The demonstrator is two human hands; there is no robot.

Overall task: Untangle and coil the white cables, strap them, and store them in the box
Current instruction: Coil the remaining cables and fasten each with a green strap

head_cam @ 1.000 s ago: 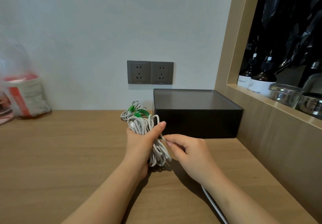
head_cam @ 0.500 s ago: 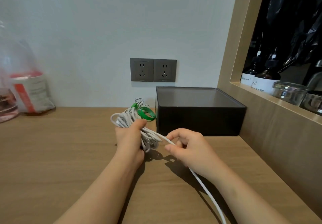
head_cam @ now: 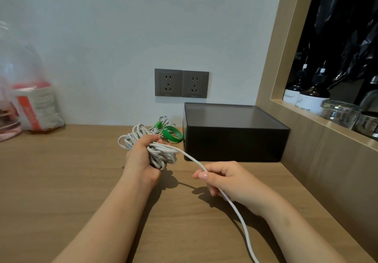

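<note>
My left hand [head_cam: 141, 158] curls its fingers round the white cable bundle [head_cam: 161, 156] over the surface [head_cam: 61, 181], beside the black box [head_cam: 235, 140]. My right hand [head_cam: 231, 183] pinches the free strand [head_cam: 190, 158]. If I pull hard, loops may slip out (the bundle looks loose) and tangle.

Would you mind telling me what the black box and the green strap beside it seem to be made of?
Black box: likely matte plastic, with a smooth, translucent smoked lid. Green strap: seemingly a thin flexible band, plastic or fabric; too small to tell.
</note>
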